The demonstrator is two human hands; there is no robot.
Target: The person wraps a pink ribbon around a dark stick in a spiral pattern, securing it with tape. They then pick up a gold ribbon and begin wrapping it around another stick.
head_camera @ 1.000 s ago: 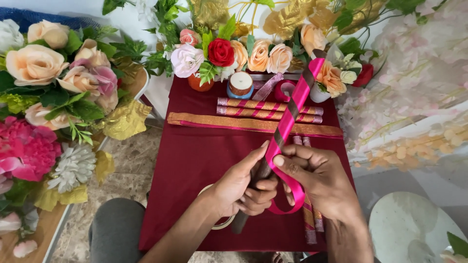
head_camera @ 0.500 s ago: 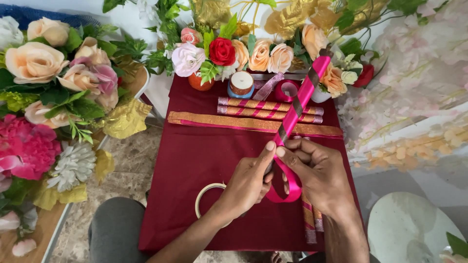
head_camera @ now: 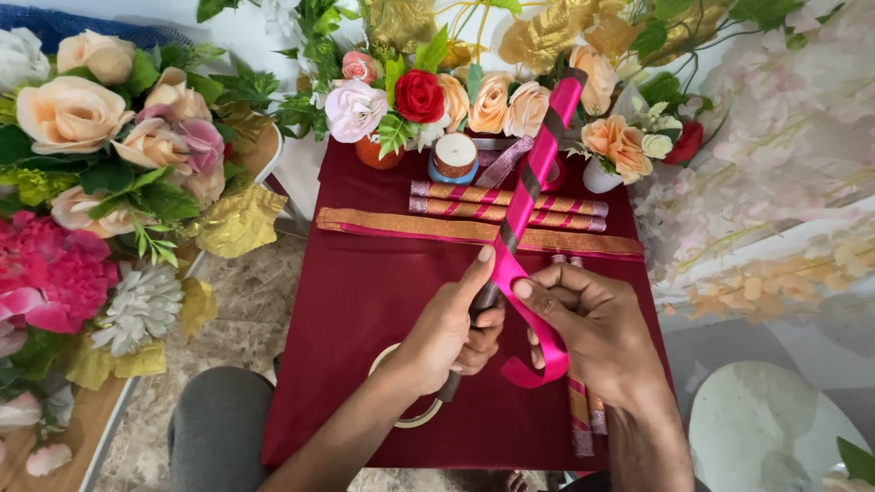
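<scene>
The left hand is closed around the lower part of a long dark stick that is partly wrapped w/ a shiny pink satin ribbon. The thumb is stretched up along the stick. The stick leans from near-centre up to the far right, and its top end reaches the flowers at the back. The right hand pinches the ribbon against the stick w/ thumb and forefinger, approx. at the middle of the scene; the loose end of the ribbon hangs in a loop below this hand.

Both hands are above a dark red cloth that covers a small table. Under the left wrist lies a pale ring of tape, only partly seen. Far on the cloth lie flat gold-and-pink woven bands and two rolled sticks w/ the same pattern. Behind them stands a small spool w/ a white top. A red artificial rose and peach roses are at the far edge. At the left is a big bunch of peach and pink fabric flowers. The person's grey-clothed knee is near left.
</scene>
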